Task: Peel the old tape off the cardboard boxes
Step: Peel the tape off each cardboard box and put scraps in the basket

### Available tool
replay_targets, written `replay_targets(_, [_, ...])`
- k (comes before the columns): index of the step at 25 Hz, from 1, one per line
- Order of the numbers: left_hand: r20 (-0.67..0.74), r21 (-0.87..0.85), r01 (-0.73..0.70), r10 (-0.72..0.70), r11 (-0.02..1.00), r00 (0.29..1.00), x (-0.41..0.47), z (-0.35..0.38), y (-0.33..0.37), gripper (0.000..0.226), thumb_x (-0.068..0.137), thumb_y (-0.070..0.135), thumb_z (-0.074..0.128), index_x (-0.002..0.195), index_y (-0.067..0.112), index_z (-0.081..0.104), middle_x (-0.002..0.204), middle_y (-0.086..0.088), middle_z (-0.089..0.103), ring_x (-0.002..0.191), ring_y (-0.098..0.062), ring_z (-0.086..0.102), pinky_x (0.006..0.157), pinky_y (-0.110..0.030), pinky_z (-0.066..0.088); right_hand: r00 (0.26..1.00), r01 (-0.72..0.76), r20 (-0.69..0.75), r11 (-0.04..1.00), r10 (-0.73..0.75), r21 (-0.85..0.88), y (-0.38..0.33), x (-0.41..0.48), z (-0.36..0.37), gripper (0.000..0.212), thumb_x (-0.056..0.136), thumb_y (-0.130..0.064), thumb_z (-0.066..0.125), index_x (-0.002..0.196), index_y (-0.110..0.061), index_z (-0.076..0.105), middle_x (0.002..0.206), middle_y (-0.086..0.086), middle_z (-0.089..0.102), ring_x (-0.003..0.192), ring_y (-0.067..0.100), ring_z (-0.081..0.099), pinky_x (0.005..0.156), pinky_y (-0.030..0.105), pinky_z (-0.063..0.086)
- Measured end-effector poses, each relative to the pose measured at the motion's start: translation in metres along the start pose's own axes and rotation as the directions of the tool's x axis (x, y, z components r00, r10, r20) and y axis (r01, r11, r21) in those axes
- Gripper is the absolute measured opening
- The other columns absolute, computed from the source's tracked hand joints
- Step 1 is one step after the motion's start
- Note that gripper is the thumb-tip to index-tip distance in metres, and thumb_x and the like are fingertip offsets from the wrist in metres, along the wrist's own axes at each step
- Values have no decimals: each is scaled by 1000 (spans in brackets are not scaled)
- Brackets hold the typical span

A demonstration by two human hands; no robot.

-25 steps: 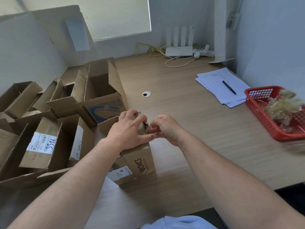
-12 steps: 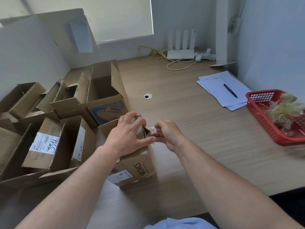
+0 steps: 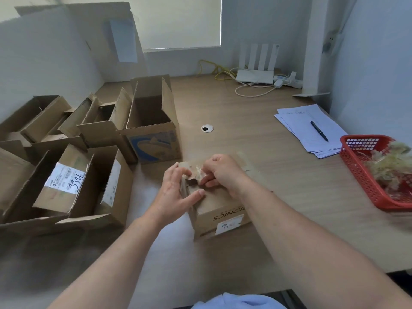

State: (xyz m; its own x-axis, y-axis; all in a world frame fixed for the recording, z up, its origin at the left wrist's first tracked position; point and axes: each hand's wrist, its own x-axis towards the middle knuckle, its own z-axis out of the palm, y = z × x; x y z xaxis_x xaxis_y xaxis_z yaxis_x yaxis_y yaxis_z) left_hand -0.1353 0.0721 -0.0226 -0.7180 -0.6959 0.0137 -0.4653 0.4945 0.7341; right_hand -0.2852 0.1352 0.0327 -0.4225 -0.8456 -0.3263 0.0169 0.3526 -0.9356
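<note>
Peeling is in hand on the small box (image 3: pixel 219 210), near the middle of the front edge of the bench (image 3: pixel 256 148): the left grip (image 3: pixel 176 192) clasps its top to steady it while the right grip (image 3: pixel 223 172) pinches a crumpled end of tape (image 3: pixel 197 171). Next likely comes a steady pull, then the red basket (image 3: pixel 356 172) at the right edge.

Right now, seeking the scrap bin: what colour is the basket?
Red; the basket shows best in the head view.

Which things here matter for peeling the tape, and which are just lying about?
Job: small box, held by left hand; tape, pinched by right hand; open boxes at left; red basket of crumpled scraps.
Lying about: papers, pen, router, cables.
</note>
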Motion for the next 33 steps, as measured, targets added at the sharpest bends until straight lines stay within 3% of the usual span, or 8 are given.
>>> replay_targets(4, [-17, 139, -31, 33, 990, 999, -13, 10, -21, 38, 84, 53, 61, 114, 30, 52, 158, 5, 15, 141, -15, 26, 100, -26, 32, 999, -49, -10, 994, 48, -97, 17, 7, 9, 15, 82, -3, 48, 69, -10, 48, 63, 12, 57, 61, 25, 61, 52, 24, 47])
replay_targets(7, [-72, 302, -156, 186, 940, 980, -16, 14, -25, 47, 86, 53, 58, 112, 14, 61, 155, 2, 29, 136, -19, 36, 96, -34, 45, 999, -24, -39, 978, 16, -207, 18, 10, 13, 14, 81, -4, 48, 68, -10, 49, 63, 13, 61, 63, 27, 60, 56, 30, 48])
replay_targets(12, [-8, 462, -84, 99, 883, 995, -17, 6, -45, 45, 86, 58, 57, 100, 15, 57, 154, 7, 31, 125, -17, 46, 79, -24, 38, 951, 46, -208, 767, -230, -640, 13, 23, -17, 19, 84, -15, 52, 67, -15, 46, 79, 8, 59, 76, 26, 50, 61, 30, 33])
replay_targets(14, [83, 506, -39, -4, 862, 997, -35, 11, -62, 49, 86, 65, 49, 103, 19, 56, 154, 6, 31, 128, -17, 44, 88, -26, 37, 968, 6, -206, 831, -145, -557, 20, 27, -32, 12, 83, -12, 55, 72, -13, 50, 77, 9, 56, 73, 22, 49, 62, 29, 35])
replay_targets(17, [-104, 281, 122, -96, 952, 990, -41, 16, -63, 75, 82, 73, 37, 124, 13, 52, 144, -3, 45, 116, -25, 53, 94, -30, 34, 975, -66, -222, 923, -22, -380, 34, 26, -42, 10, 80, -7, 55, 73, -12, 49, 72, 12, 53, 64, 21, 47, 57, 33, 40])
replay_targets(20, [-176, 231, 64, -23, 971, 984, -17, 18, -38, 97, 70, 76, 44, 144, 13, 35, 154, -4, 31, 139, -21, 31, 112, -33, 23, 969, -61, -246, 959, -9, -275, 37, 29, -45, 12, 80, -6, 54, 71, -11, 47, 66, 12, 52, 55, 20, 46, 54, 33, 38])
replay_targets(26, [167, 515, 27, -131, 857, 977, 18, 48, -5, 138, 45, 98, 39, 152, 26, -11, 160, -8, -16, 146, -21, -19, 118, -48, -8, 961, -65, -275, 984, 18, -164, 36, 27, -52, 21, 81, -6, 56, 64, -15, 46, 58, 6, 57, 54, 18, 49, 59, 30, 37])
replay_targets(33, [288, 588, 48, -265, 807, 920, 30, 55, -8, 144, 39, 97, 50, 143, 38, -29, 152, -12, -35, 139, -27, -34, 114, -57, -10, 972, -25, -231, 999, 36, 48, 35, 21, -59, 21, 84, 1, 53, 68, -12, 45, 67, 10, 52, 57, 16, 54, 45, 20, 38])
